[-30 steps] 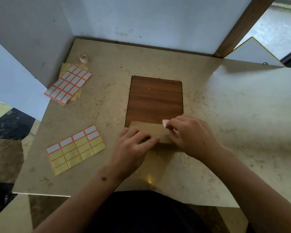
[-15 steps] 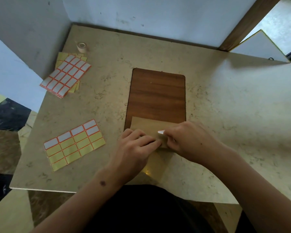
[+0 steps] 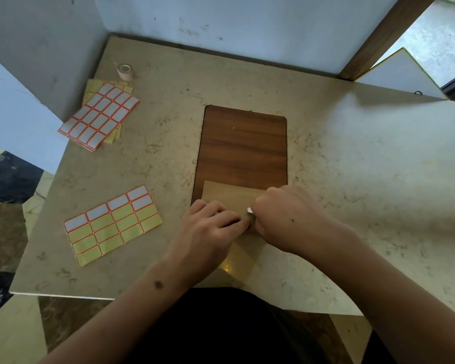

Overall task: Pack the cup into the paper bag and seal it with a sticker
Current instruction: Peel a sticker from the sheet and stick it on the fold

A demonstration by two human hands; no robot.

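Both hands meet at the folded flap of the flat brown paper bag (image 3: 227,197): left hand (image 3: 210,227) curls over the fold, pinning it, right hand (image 3: 281,216) pinches a small white sticker (image 3: 249,210) just above it. Cup's not visible, presumably inside. Sealing looks nearly done. Bag overlaps a wood-grain board (image 3: 244,145) on the speckled stone tabletop (image 3: 352,166); a half-used yellow sticker sheet (image 3: 113,224) lies left.

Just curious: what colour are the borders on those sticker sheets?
Orange-red borders on the sticker sheets, seen in the head view.
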